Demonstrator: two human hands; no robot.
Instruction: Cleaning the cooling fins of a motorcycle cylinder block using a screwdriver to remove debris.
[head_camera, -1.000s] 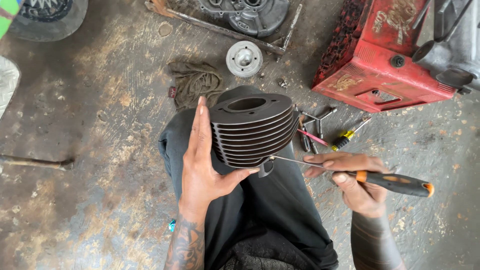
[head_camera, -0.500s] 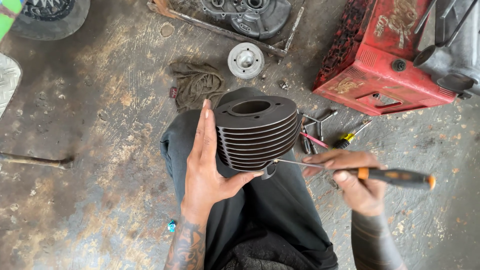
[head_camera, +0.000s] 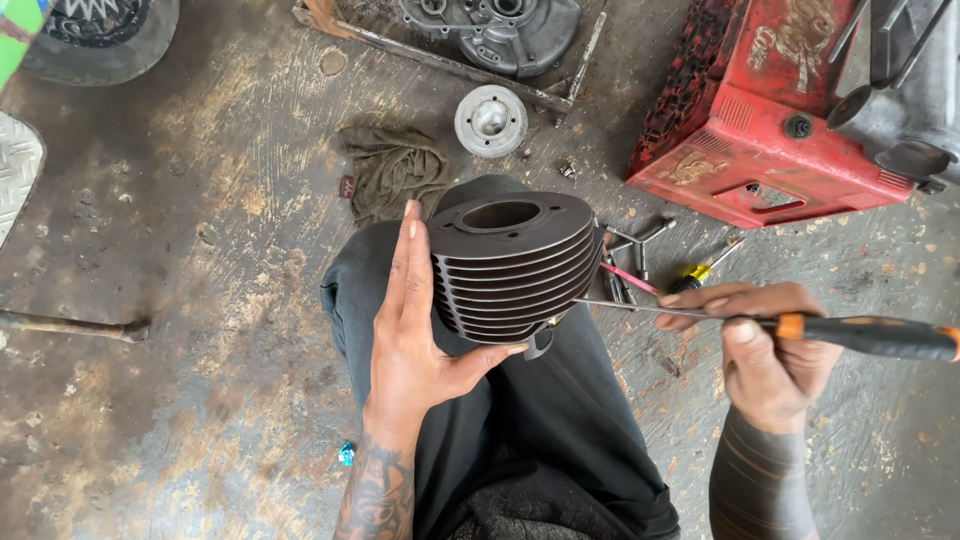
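Observation:
A dark finned engine cylinder (head_camera: 512, 262) rests on my knee, its bore facing up and away. My left hand (head_camera: 415, 335) cups its left side and underside, fingers flat against the fins and thumb below. My right hand (head_camera: 762, 345) grips a screwdriver with a black and orange handle (head_camera: 868, 335). Its thin metal shaft runs left and its tip touches the lower right fins of the cylinder.
On the stained concrete floor lie a dirty rag (head_camera: 395, 170), a round metal part (head_camera: 490, 120), an engine casing (head_camera: 495, 30) and several small tools (head_camera: 645, 265). A red machine housing (head_camera: 760, 120) stands at the right, a tyre (head_camera: 95, 35) at the top left, a metal rod (head_camera: 70, 326) at the left.
The cylinder has been tilted slightly, showing more of its top bore. The screwdriver stays at the lower right fins.

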